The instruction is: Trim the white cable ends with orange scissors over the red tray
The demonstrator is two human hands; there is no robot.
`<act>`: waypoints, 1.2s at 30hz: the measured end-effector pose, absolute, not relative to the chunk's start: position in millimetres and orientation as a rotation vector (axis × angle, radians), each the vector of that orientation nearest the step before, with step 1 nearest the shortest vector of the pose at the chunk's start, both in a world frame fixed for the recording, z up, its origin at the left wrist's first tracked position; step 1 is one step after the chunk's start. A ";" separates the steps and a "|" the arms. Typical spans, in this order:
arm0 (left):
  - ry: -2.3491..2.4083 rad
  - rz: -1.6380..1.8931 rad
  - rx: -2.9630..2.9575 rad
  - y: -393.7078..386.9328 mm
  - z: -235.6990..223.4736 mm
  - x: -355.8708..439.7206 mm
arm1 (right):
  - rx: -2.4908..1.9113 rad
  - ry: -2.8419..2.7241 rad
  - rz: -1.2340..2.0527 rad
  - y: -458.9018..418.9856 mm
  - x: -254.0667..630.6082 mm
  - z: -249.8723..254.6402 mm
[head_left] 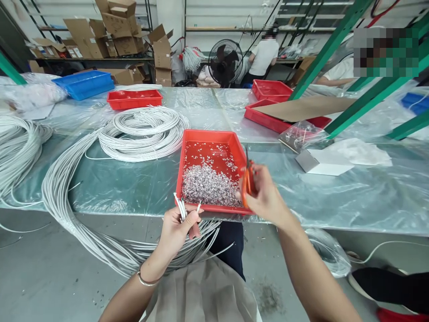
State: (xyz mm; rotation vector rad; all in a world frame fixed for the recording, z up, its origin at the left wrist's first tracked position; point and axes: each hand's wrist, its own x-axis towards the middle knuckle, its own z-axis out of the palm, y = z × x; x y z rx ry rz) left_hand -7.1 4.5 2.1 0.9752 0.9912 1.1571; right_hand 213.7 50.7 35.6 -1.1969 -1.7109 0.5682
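My left hand (182,226) is closed around the ends of several white cables (181,206), just in front of a red tray (214,135). One cable end stands up apart between thumb and finger. My right hand (266,192) grips orange-handled scissors (248,183) over the tray's right edge, blades pointing up and away. Small silvery clippings (209,183) are heaped in the near part of the tray. A long bundle of white cables (63,188) droops off the table edge, crosses my lap and runs up toward my left hand.
Coiled white cable (144,132) lies left of the tray, with another coil (16,147) at far left. Behind are a small red tray (134,99) and a blue bin (83,85). Green posts (355,107) and a white box (321,162) stand right. Two people work further back.
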 end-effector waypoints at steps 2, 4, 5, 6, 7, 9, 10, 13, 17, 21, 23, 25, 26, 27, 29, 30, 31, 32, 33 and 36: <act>0.989 1.155 0.986 3.7 3.5 -8.9 | -1.163 -1.970 0.720 31.7 210.8 38.3; 0.968 1.131 0.984 2.9 5.4 -10.0 | -1.140 -2.134 0.834 11.3 203.1 39.5; 0.955 1.118 0.981 2.5 6.4 -10.3 | -1.146 -2.155 0.859 3.3 198.1 39.1; 0.943 1.108 0.979 2.2 7.2 -10.3 | -1.155 -2.134 0.872 -2.5 192.7 37.9; 0.935 1.101 0.980 1.8 7.8 -10.0 | -1.167 -2.080 0.878 -5.9 187.0 36.0; 0.931 1.091 0.993 0.9 8.6 -8.7 | -1.165 -1.920 0.894 -6.5 175.7 31.1; 0.931 1.085 1.004 0.3 8.9 -8.0 | -1.149 -1.840 0.899 -4.9 170.7 28.5; 0.932 1.046 1.053 -2.3 10.1 -5.8 | -1.061 -1.719 0.863 1.5 159.6 23.7; 0.961 1.043 1.104 -5.7 11.2 -4.2 | -0.986 -1.786 0.647 3.9 154.0 23.9; 1.007 1.071 1.199 -7.7 6.1 -2.8 | -0.974 -1.825 0.450 3.6 153.2 25.1; 1.045 1.130 1.310 -7.2 2.0 -2.3 | -0.994 -1.849 0.386 3.4 152.7 25.5; 1.123 1.244 1.474 -5.3 -0.6 -2.3 | -1.014 -1.902 0.362 2.2 151.9 26.9; 1.175 1.306 1.552 -4.0 -1.0 -2.4 | -1.020 -1.939 0.373 1.0 151.6 28.2; 1.228 1.357 1.604 -2.7 -0.7 -2.6 | -1.018 -1.979 0.401 -0.5 151.4 29.9; 1.270 1.380 1.598 -0.7 1.2 -3.0 | -1.015 -2.024 0.492 -3.1 152.7 33.9; 1.244 1.346 1.543 -0.2 2.5 -3.2 | -1.021 -2.020 0.542 -3.4 154.8 35.7; 1.197 1.290 1.467 -0.2 3.7 -3.5 | -1.037 -1.997 0.591 -2.2 158.1 37.2; 1.144 1.225 1.380 -0.5 4.7 -3.9 | -1.069 -1.955 0.622 0.8 162.8 38.2; 1.096 1.163 1.297 -1.1 5.3 -4.4 | -1.122 -1.899 0.624 5.6 168.7 38.7; 1.034 1.070 1.126 -2.5 5.5 -6.7 | -1.365 -1.727 0.455 28.1 190.1 37.1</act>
